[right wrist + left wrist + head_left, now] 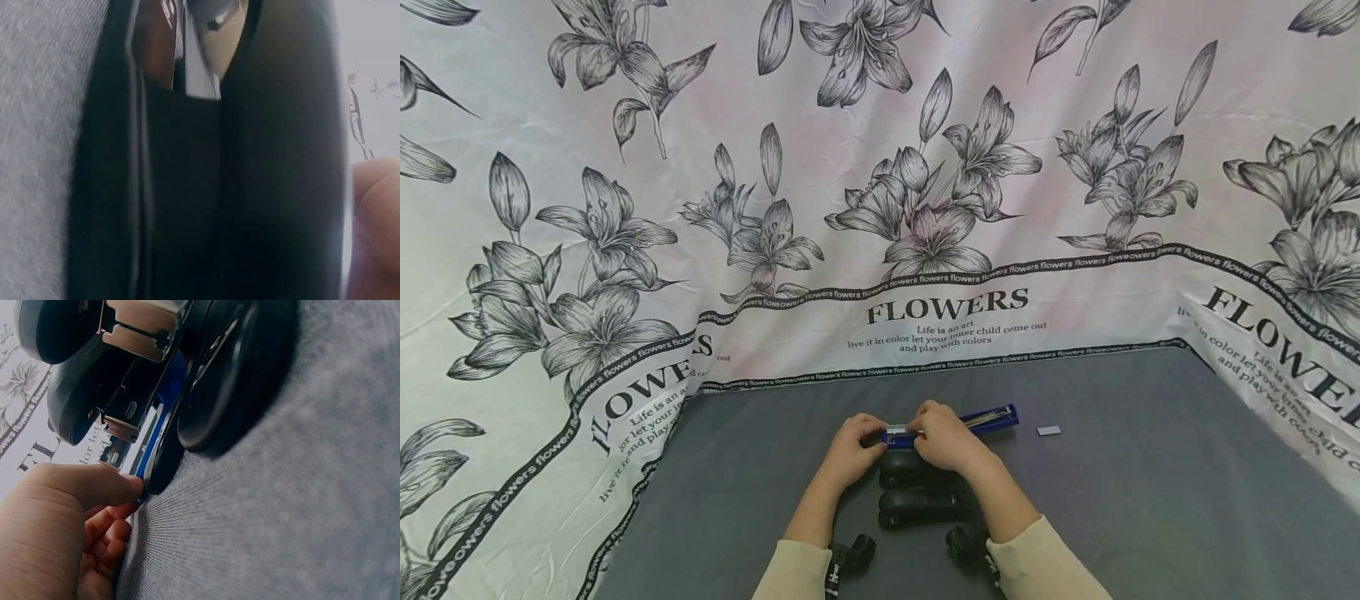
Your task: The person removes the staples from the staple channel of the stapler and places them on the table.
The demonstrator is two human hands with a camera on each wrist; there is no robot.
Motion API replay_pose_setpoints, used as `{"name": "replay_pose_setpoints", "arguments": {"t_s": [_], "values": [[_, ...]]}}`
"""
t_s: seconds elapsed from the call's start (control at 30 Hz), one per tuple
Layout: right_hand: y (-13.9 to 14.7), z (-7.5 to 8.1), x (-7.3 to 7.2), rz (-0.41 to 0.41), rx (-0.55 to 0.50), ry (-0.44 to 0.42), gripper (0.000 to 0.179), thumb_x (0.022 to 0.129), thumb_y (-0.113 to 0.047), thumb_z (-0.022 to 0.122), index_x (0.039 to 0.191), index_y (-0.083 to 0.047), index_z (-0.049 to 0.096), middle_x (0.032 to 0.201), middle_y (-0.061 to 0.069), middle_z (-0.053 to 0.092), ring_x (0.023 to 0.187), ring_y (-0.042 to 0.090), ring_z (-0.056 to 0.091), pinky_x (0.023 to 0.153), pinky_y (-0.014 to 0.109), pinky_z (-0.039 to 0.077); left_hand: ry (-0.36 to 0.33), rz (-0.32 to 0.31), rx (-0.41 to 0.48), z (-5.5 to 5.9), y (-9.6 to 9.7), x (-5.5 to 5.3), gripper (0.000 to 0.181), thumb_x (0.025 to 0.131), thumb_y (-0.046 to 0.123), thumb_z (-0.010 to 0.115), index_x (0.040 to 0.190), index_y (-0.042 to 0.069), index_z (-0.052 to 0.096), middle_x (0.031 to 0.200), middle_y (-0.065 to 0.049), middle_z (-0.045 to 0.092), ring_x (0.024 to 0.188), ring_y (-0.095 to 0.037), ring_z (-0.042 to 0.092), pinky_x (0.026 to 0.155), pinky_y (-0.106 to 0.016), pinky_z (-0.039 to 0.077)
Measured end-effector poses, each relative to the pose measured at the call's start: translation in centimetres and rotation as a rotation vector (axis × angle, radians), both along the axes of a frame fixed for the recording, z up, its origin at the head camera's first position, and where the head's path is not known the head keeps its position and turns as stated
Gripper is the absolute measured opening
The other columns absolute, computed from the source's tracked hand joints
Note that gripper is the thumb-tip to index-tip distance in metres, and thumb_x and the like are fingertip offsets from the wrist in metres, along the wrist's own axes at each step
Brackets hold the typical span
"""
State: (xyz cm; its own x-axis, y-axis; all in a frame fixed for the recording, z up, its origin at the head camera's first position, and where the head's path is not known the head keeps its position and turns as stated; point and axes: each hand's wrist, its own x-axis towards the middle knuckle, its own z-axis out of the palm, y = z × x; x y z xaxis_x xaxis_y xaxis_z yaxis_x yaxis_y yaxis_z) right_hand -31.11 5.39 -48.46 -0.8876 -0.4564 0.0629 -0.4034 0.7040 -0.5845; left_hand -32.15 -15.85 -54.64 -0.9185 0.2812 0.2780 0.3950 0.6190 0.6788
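A blue stapler (992,418) lies opened out across the grey cloth, its top arm swung back to the right. My left hand (856,447) pinches its left end; in the left wrist view the thumb (119,486) presses against the blue edge. Over the middle of the stapler, my right hand (947,437) has its bent fingers on the open channel, where a pale metal strip shows. Whatever lies under those fingertips is hidden. Just nearer to me sit two black staplers, one (898,471) close behind the other (921,507). In the right wrist view a black stapler (281,156) blocks most of the hand.
A small pale staple strip (1048,431) lies by itself to the right of the blue stapler. The grey cloth (1150,500) spreads under everything. Flower-printed fabric (947,325) walls the back and both sides.
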Motion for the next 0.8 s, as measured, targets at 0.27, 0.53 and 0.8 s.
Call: {"name": "replay_pose_setpoints", "arguments": {"t_s": [0.27,0.53,0.8], "values": [[-0.4,0.0,0.3,-0.044,-0.036,-0.025,0.028,0.089,-0.002,0.063,0.114,0.005,0.076,0.121,0.02,0.058,0.116,0.04,0.05,0.098,0.057,0.044,0.001,0.002,0.001,-0.1,-0.1,0.0,0.024,0.088,0.005,0.076,0.112,0.003,0.076,0.113,-0.004,0.067,0.102,-0.022,0.058,0.088,-0.04,0.048],[-0.6,0.4,0.3,-0.078,-0.116,-0.06,0.022,0.094,-0.007,0.065,0.111,0.001,0.077,0.119,0.018,0.062,0.115,0.041,0.05,0.099,0.058,0.041,-0.002,-0.005,-0.005,-0.1,-0.2,0.1,0.025,0.088,0.006,0.075,0.113,0.004,0.076,0.113,-0.004,0.067,0.102,-0.023,0.058,0.088,-0.041,0.048],[-1.2,0.3,0.2,-0.081,-0.206,-0.066,0.024,0.097,-0.005,0.065,0.118,0.0,0.076,0.119,0.015,0.07,0.12,0.042,0.056,0.103,0.057,0.042,-0.004,-0.016,0.004,0.1,-0.2,0.1,0.024,0.089,0.006,0.075,0.113,0.004,0.076,0.112,-0.004,0.067,0.102,-0.023,0.058,0.087,-0.042,0.048]]}}
